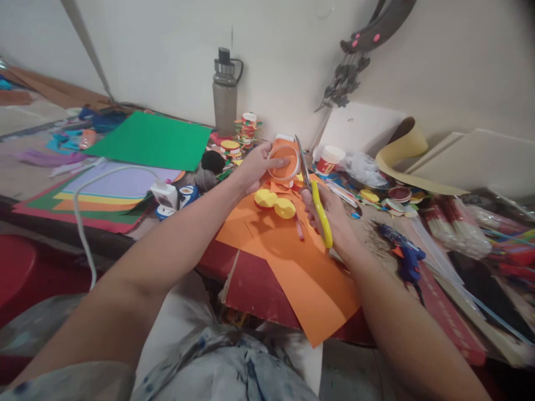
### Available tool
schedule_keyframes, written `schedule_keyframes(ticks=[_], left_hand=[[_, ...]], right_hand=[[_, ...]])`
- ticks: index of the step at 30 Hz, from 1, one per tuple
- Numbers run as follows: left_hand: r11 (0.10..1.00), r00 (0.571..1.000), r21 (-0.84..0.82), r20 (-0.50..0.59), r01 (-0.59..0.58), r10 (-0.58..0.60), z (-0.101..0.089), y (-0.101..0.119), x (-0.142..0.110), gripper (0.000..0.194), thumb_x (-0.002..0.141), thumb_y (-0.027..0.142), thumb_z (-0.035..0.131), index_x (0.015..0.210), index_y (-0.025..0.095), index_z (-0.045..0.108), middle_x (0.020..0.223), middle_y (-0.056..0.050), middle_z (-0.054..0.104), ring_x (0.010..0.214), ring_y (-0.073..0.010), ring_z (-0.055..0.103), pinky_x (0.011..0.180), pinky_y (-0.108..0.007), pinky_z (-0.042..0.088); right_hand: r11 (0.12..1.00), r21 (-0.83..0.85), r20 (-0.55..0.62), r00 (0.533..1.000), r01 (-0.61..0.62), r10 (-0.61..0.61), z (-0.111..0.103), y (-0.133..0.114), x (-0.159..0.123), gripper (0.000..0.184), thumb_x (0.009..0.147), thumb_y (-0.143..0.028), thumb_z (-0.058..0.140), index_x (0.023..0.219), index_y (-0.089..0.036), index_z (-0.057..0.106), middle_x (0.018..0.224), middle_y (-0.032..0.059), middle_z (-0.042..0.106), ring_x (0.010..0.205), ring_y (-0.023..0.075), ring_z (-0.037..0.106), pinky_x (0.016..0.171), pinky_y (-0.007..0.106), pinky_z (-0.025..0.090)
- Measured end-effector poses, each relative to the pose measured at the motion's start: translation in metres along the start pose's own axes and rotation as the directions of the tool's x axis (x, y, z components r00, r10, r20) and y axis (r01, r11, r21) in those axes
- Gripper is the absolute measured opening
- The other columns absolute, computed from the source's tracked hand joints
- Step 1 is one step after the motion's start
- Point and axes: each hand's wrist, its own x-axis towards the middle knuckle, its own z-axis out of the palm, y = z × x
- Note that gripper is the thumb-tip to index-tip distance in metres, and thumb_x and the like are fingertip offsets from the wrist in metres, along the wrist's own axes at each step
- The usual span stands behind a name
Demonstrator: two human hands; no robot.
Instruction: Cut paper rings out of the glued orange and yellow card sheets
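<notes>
Above the worktable, my left hand (256, 167) is closed on a whitish ring (297, 167), with a piece of orange paper (283, 149) behind and inside it. Its thumb presses across the ring's opening. My right hand (324, 209) grips yellow-handled scissors (321, 214), their blades pointing up just right of the ring. Whether the blades touch the paper, I cannot tell. Below both hands lie larger orange sheets (309, 284). On these are yellow round pieces (284, 208) and a pen (300, 229).
At left, a green sheet (154, 139) overlies stacked coloured paper, near a white plug (165, 195) and cable. A grey bottle (224, 100) stands by the wall. To the right are a paper cup (330, 160), a blue glue gun (408, 256) and bagged sticks (457, 225).
</notes>
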Motion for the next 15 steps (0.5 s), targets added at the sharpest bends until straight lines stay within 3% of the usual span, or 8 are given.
schedule_keyframes(ticks=[7, 15], left_hand=[[0.994, 1.0, 0.111, 0.023, -0.016, 0.014, -0.01, 0.001, 0.004, 0.047, 0.071, 0.022, 0.103, 0.105, 0.018, 0.07, 0.096, 0.0, 0.082, 0.087, -0.0159, 0.08, 0.091, -0.031, 0.065], [0.995, 0.999, 0.104, 0.042, 0.005, -0.009, -0.011, 0.006, 0.003, 0.047, 0.067, 0.018, 0.104, 0.104, 0.017, 0.074, 0.104, -0.005, 0.087, 0.098, -0.0212, 0.085, 0.094, -0.032, 0.067]], right_hand=[[0.999, 0.02, 0.058, 0.998, -0.035, 0.034, 0.0, -0.01, -0.004, 0.076, 0.085, -0.1, 0.07, 0.087, -0.027, 0.052, 0.069, -0.0044, 0.047, 0.051, 0.012, 0.044, 0.041, 0.027, 0.035], [0.999, 0.027, 0.055, 0.998, 0.034, -0.035, 0.001, 0.001, 0.0, 0.073, 0.09, -0.099, 0.068, 0.091, -0.028, 0.053, 0.073, -0.0032, 0.05, 0.056, 0.013, 0.045, 0.044, 0.026, 0.038]])
